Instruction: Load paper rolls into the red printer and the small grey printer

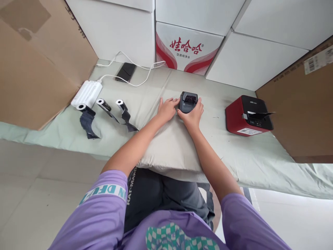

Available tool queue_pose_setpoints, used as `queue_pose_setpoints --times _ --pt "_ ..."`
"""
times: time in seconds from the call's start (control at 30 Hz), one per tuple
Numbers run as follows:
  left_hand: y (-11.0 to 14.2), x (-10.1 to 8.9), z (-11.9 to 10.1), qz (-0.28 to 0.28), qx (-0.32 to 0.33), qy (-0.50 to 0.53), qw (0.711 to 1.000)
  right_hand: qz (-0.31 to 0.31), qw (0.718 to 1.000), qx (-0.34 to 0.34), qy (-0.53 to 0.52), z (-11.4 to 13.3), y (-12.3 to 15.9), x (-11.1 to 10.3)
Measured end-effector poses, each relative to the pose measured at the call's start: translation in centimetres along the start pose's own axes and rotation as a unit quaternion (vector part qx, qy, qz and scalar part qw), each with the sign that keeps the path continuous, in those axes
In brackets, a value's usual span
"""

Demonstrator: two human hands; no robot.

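Observation:
A small black portable printer (187, 106) with a dark window on top sits on the cloth-covered table in front of me. My right hand (194, 114) grips it from the near side, with the thumb at its near left corner and the fingers along its right side. My left hand (167, 110) lies just left of the printer. Its fingers reach toward the printer's left edge and the fingertips touch or nearly touch it; the thumb is apart. What is inside the printer cannot be made out.
Several dark paper rolls (122, 104) lie partly unrolled at left, near a white power strip (87, 93) with a white cable (140, 85). A black phone (126, 72) lies behind. A red-and-black printer (240, 116) stands right. White cartons (187, 48) and brown cardboard boxes (39, 66) border the table.

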State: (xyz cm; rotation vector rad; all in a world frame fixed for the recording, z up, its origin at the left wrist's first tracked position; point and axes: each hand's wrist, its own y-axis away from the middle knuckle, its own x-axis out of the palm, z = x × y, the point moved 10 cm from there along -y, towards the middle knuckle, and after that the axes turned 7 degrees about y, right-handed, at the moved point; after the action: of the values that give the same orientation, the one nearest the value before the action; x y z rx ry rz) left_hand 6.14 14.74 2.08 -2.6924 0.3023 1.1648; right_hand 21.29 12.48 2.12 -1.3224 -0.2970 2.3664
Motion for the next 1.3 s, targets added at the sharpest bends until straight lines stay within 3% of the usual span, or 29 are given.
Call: queue_pose_setpoints --times 0.23,0.4,0.57,0.8,0.97,1.07,1.17,1.3 --pt "0.0 -0.1 0.1 -0.010 -0.006 0.012 1.000 -0.008 1.000 0.001 -0.001 -0.2 0.1 -0.1" --pt "0.1 -0.6 0.2 -0.023 -0.010 0.030 0.999 -0.048 0.999 0.000 -0.003 -0.3 0.6 -1.0" --pt "0.3 -0.5 0.0 0.000 -0.011 0.018 1.000 -0.074 0.997 0.003 -0.015 -0.9 0.5 -1.6" --pt "0.2 -0.6 0.3 -0.005 -0.008 0.039 0.999 -0.025 0.995 -0.057 -0.076 -1.0 -1.6 -1.4" --pt "0.0 -0.4 0.4 0.004 -0.008 0.032 0.999 -0.005 0.978 -0.019 -0.210 -1.7 -3.8 -2.2" --pt "0.0 -0.3 0.4 0.003 -0.004 0.029 1.000 -0.002 0.973 0.005 -0.231 -1.8 -4.8 -2.8" --pt "0.0 -0.3 0.4 0.007 -0.001 0.023 1.000 -0.001 0.982 -0.002 -0.191 -1.1 -5.5 -3.6" --pt "0.0 -0.1 0.4 0.022 -0.003 0.010 1.000 0.058 0.996 -0.062 0.006 0.8 -7.5 -3.7"
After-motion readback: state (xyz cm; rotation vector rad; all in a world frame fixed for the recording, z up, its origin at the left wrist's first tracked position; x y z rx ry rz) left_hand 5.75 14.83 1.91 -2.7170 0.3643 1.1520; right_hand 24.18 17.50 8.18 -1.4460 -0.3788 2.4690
